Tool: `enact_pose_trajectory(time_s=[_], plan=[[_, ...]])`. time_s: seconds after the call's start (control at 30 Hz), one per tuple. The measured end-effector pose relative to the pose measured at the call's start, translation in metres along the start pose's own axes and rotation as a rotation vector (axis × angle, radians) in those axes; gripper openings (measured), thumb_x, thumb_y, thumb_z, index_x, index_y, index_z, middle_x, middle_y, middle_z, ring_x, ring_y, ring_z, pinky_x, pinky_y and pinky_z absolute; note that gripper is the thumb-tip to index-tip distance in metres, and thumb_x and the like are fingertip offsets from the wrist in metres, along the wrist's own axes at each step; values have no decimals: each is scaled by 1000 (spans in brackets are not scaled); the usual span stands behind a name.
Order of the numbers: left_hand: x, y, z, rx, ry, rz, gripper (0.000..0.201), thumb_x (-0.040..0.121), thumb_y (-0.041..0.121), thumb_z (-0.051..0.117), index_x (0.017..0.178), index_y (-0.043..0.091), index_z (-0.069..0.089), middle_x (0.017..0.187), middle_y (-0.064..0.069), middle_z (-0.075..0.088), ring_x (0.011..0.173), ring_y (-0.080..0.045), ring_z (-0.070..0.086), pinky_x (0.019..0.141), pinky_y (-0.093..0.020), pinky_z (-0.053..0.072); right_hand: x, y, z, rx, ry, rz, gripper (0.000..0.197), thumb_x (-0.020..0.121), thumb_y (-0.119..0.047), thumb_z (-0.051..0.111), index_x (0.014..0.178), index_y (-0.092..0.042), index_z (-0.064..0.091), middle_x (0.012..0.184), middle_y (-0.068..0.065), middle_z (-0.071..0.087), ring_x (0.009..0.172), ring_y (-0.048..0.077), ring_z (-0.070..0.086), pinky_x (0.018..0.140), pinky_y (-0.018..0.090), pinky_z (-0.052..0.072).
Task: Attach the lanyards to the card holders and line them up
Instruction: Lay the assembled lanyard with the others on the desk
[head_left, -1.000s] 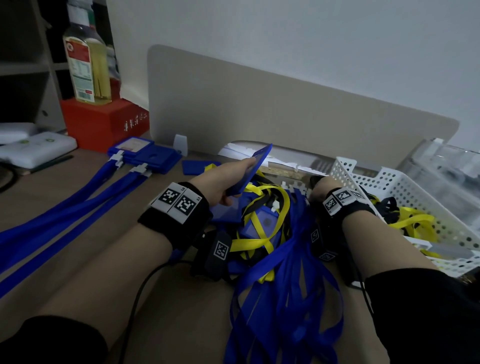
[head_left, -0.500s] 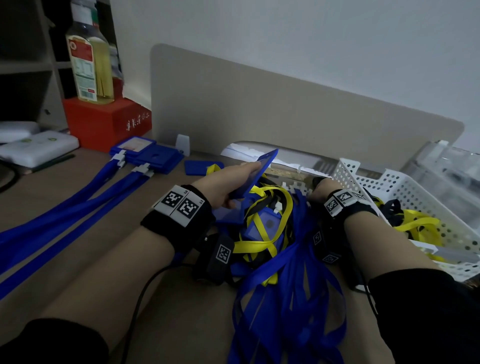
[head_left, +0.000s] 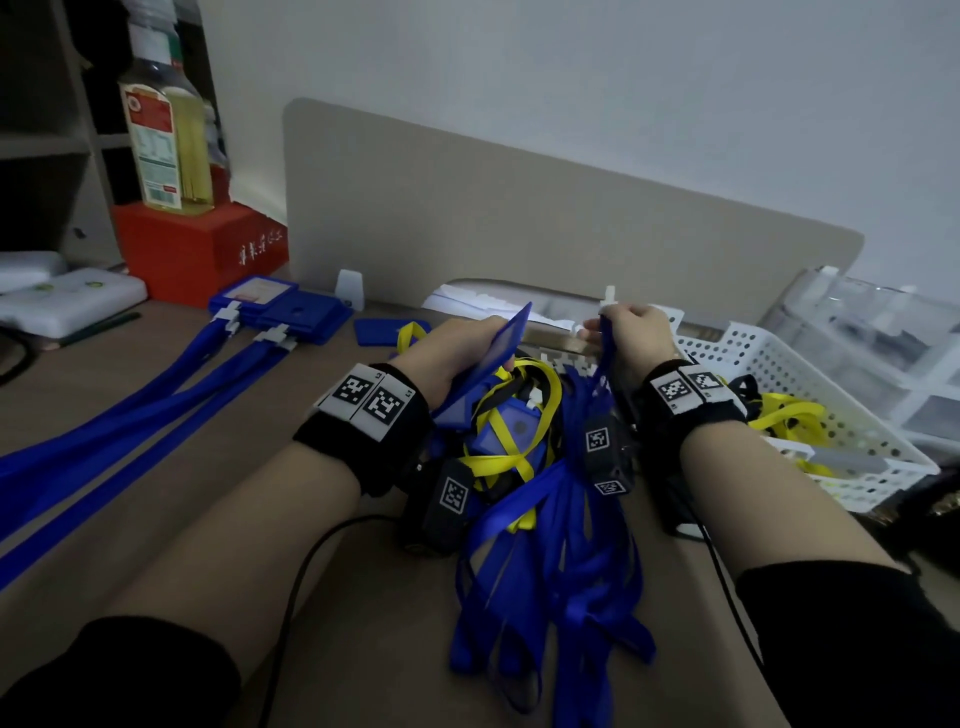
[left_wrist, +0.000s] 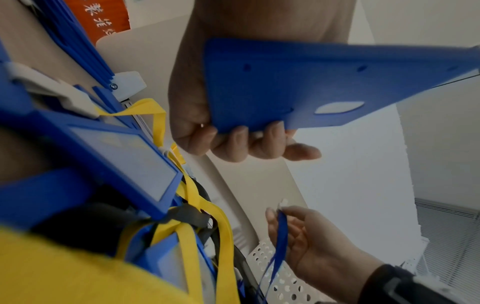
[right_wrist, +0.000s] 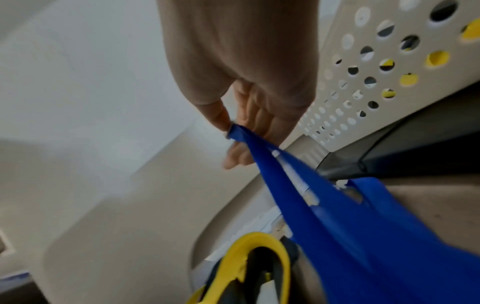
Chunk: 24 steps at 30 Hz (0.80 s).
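My left hand (head_left: 457, 348) grips a blue card holder (head_left: 493, 353) tilted upward above the pile; the left wrist view shows its back with an oval slot (left_wrist: 337, 107) and my fingers (left_wrist: 241, 142) curled under its edge. My right hand (head_left: 628, 332) pinches the clip end of a blue lanyard (head_left: 602, 358), lifted off the heap; its strap (right_wrist: 298, 181) trails down from thumb and finger. Between my wrists lies a tangle of blue and yellow lanyards (head_left: 545, 509) with more blue card holders (head_left: 509, 431).
Finished blue card holders (head_left: 291, 312) with lanyards (head_left: 130, 410) lie in a row at the left. A white perforated basket (head_left: 810, 395) with yellow lanyards stands right. A red box (head_left: 197, 249) with an oil bottle (head_left: 163, 135) sits back left. A beige divider (head_left: 519, 223) stands behind.
My right hand rose out of the pile, lifting a blue lanyard's clip end up beside the card holder. The left hand kept its hold on the card holder.
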<state>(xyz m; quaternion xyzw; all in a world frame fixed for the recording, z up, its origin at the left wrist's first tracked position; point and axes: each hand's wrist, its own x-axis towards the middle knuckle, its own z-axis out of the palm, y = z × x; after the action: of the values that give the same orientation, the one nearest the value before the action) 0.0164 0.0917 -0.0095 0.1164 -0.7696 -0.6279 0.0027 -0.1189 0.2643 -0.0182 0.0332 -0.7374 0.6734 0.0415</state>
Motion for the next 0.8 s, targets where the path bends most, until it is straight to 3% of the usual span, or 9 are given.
enact_pose_trajectory(time_s=[0.1,0.2,0.3,0.43,0.53,0.7,0.8], plan=[[-11,2,4,-90,10,40,39,98,32,42,69,11,58,34,8,43,28,-5,39,33,-11,28,-27,-9,9,89,-104,-65,11,95,-6,51,85,-6,52,74,13,64,56,18,60,46,23,47],[-20,1,8,-133,95,60,43,94,49,50,90,9,65,46,5,53,35,-6,47,33,-10,30,-60,-12,22,100,-237,-114,15,92,-2,56,79,-8,52,59,5,60,45,10,50,39,19,38],[-26,-6,13,-165,157,105,42,94,48,52,80,12,66,66,2,61,53,-9,56,39,-11,40,-83,-9,36,-8,-350,-152,12,88,-1,59,77,-6,59,53,2,56,40,7,45,38,18,36],[-31,-16,16,-232,180,156,34,97,39,51,75,17,64,84,-6,66,70,-16,61,68,-24,49,-101,-6,46,-93,-369,-245,21,85,4,56,70,-9,63,56,0,54,47,7,43,43,19,34],[-29,-19,12,-227,224,179,33,96,33,52,73,13,64,82,-8,64,73,-21,59,70,-27,46,-107,-5,46,-95,-346,-261,26,83,6,56,64,-12,61,46,-14,51,43,-1,41,45,15,34],[-29,-21,11,-164,213,183,29,95,31,53,75,12,62,77,-5,62,68,-17,57,63,-25,44,-113,-5,42,-74,-345,-282,28,81,10,55,63,-10,60,46,-14,50,42,-2,42,45,13,35],[-28,-21,11,-116,215,206,25,95,27,50,84,8,63,83,-10,61,75,-20,55,67,-28,41,-117,-6,41,-74,-374,-292,25,81,12,53,66,-7,60,43,-14,51,41,-4,42,44,11,35]])
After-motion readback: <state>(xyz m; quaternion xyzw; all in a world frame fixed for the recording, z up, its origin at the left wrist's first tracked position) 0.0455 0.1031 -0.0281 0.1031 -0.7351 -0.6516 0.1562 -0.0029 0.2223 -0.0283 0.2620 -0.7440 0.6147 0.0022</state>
